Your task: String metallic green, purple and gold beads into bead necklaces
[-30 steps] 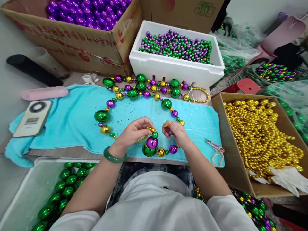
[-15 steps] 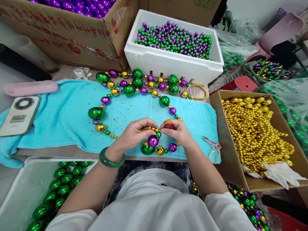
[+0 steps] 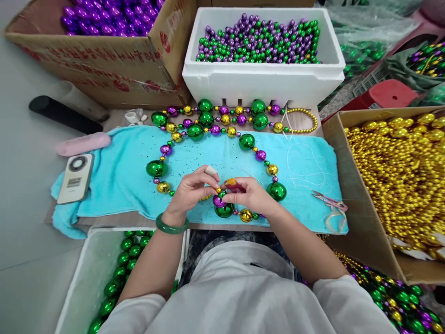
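Observation:
My left hand, with a green bangle at its wrist, pinches the small gold beads of a bead necklace. My right hand is closed on the same strand, at a small green bead beside a purple one. A coloured wrap covers one right finger, and a pale cover sits on a left finger. Big green, purple and gold beads of the necklace curve over the turquoise towel. A thin needle shows just above my right hand. The exact fingertip contact is partly hidden.
Finished-looking strands lie along the back. Scissors and loose white thread are at right. A foam box of beads, a carton of gold beads, a purple-bead carton and a phone surround the towel.
The head view has shifted, so the scene sits differently in frame. Both hands stay close together on the necklace; the right fingers have moved down onto the beads near the left fingertips.

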Tool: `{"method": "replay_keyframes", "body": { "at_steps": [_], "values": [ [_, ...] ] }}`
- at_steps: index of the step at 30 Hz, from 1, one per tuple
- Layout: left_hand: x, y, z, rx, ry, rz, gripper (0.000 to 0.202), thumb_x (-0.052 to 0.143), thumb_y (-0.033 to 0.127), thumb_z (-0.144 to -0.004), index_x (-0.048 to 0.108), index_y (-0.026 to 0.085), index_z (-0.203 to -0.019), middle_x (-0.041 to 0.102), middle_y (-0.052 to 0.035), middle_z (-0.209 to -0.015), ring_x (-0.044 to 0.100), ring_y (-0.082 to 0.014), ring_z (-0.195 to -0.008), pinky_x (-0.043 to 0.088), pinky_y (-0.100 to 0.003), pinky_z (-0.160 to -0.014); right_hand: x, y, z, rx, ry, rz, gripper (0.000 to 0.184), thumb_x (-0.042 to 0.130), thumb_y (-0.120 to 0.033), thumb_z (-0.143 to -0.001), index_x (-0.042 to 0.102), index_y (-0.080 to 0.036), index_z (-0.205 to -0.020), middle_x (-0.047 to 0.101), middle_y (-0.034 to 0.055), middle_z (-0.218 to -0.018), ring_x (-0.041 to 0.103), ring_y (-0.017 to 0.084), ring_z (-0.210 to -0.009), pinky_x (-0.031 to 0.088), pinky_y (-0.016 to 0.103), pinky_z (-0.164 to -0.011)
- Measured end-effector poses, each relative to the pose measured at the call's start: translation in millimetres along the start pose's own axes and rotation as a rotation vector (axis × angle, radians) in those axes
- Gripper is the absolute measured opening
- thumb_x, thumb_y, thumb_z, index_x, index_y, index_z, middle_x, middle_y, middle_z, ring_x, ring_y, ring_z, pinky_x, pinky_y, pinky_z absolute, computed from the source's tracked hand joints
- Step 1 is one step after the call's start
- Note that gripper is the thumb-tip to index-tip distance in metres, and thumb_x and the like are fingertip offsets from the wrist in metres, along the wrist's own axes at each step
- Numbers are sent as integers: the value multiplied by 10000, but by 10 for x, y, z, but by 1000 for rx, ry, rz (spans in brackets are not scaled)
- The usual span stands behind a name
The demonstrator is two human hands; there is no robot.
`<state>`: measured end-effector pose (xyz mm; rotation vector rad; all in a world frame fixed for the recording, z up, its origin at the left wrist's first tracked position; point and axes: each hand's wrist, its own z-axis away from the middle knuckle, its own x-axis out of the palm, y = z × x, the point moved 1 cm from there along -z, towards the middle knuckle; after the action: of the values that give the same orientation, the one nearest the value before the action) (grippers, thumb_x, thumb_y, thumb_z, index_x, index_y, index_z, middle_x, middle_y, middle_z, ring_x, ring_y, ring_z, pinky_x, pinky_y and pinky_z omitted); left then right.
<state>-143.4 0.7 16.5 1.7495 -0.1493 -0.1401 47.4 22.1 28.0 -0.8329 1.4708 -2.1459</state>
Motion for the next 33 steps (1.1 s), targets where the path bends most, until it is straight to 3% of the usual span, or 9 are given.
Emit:
{"method": "replay_keyframes", "body": {
  "at_steps": [4, 9, 12, 15, 19, 28, 33],
  "values": [
    [16, 119, -9, 17, -22, -223, 226, 771, 272, -765, 733, 228, -983, 673, -52, -873, 604, -180, -850, 487, -319, -787, -4, 43, -11, -54, 163, 165, 392, 814, -469, -626, 607, -168, -770, 409, -70, -599, 339, 81, -567, 276, 239, -533],
    [64, 137, -11, 11, 0, -372, 79, 681, 269, -844, 722, 223, -893, 681, -46, -857, 602, -176, -840, 482, -324, -797, -1, 69, -8, -126, 316, 222, 384, 798, -481, -650, 620, -193, -831, 467, -57, -616, 380, 99, -587, 302, 247, -543],
    [63, 108, -16, 28, -11, -332, 82, 684, 293, -842, 740, 237, -861, 677, -55, -875, 603, -186, -875, 497, -341, -821, -20, 11, 15, -128, 282, 143, 418, 816, -464, -631, 655, -191, -903, 494, -53, -634, 387, 96, -585, 325, 245, -546],
    [47, 109, -34, 46, -33, -277, 99, 725, 332, -807, 765, 242, -820, 644, -70, -935, 596, -182, -894, 517, -330, -809, -65, -57, 30, -83, 126, 43, 445, 809, -458, -643, 695, -169, -962, 524, -46, -649, 397, 82, -570, 346, 237, -543],
    [39, 130, -67, 57, -64, -227, 104, 754, 345, -781, 777, 247, -805, 614, -72, -965, 585, -161, -845, 520, -305, -765, -117, -102, 17, -56, 8, -14, 363, 801, -446, -652, 718, -143, -835, 532, -38, -625, 424, 80, -568, 365, 236, -544],
    [60, 95, -125, 17, -57, -113, 118, 789, 340, -743, 767, 233, -790, 650, -78, -960, 616, -191, -919, 528, -335, -819, -122, -135, -42, -66, 47, 30, 323, 818, -383, -620, 682, -149, -798, 471, -57, -603, 371, 71, -557, 312, 229, -527],
    [127, 59, -137, -84, 1, 56, 151, 802, 321, -729, 734, 197, -780, 717, -76, -875, 660, -204, -887, 539, -355, -828, -53, -91, -56, -140, 228, 56, 312, 822, -406, -615, 654, -156, -696, 478, -48, -559, 376, 75, -530, 308, 241, -506]
  ]
}}
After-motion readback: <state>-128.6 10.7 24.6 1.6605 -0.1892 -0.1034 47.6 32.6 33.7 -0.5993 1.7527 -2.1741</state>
